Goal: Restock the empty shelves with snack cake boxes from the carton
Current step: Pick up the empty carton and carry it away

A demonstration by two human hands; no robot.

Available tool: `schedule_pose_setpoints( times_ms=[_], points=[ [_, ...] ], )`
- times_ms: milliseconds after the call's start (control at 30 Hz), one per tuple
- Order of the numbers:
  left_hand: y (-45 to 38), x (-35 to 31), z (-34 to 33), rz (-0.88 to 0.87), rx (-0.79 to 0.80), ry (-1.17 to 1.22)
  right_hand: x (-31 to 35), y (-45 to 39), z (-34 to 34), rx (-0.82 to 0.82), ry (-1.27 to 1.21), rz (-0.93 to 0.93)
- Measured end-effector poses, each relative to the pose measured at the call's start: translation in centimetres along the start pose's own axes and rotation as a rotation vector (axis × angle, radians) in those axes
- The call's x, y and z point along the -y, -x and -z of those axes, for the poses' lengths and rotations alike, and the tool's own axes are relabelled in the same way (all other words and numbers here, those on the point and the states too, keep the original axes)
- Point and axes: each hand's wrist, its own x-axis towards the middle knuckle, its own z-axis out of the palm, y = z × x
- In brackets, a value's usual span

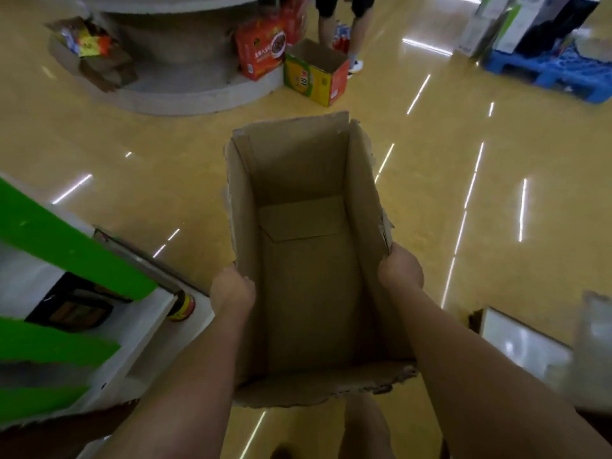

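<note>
Carton [308, 260]: an open brown cardboard box, held above the yellow floor [132, 160] in the middle of the view; its inside is bare, and no snack cake boxes are seen in it.
Left hand [231, 289]: clamped on the carton's left wall near the near corner, fingers curled over the rim.
Right hand [402, 266]: clamped on the carton's right wall, opposite the left hand, with the whole width of the carton between the two.
Shelving [82, 293]: a green and white unit stands just left of the carton; a small jar [182, 304] sits at its corner, near the left hand. How full the shelves are cannot be told through the blur.
Beyond the carton: a round display base [198, 91] with red boxes [261, 51] and an open yellow box [314, 74]; a person's legs [344, 24] are seen there. A blue pallet [546, 67] lies far right of the carton.
Step in hand: judged as the carrying off of an emptied carton, the unloading seemingly done.
Next move: the carton is probably to be set down or flattened, well apart from the walkway; a steady two-sided hold is called for, since the torn rims are weak.
</note>
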Motion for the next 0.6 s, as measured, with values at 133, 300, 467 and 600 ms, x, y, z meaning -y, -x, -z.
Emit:
schedule_pose_setpoints(
  times_ms=[133,300,467,600],
  points=[
    [-5.8,-4.6,-0.3,0.100,-0.010,0.099,5.0,-8.5,1.0,0.017,0.051,0.103],
    [-11.2,-9.6,0.2,0.224,-0.053,0.186,11.1,-17.1,1.9,0.058,0.130,0.242],
    [-17.0,-12.3,1.8,0.338,-0.121,0.241,17.9,-24.3,0.8,0.132,0.176,0.333],
    [-22.2,-12.2,3.1,0.405,-0.179,0.283,23.7,-28.0,-1.8,0.174,0.194,0.389]
  ],
)
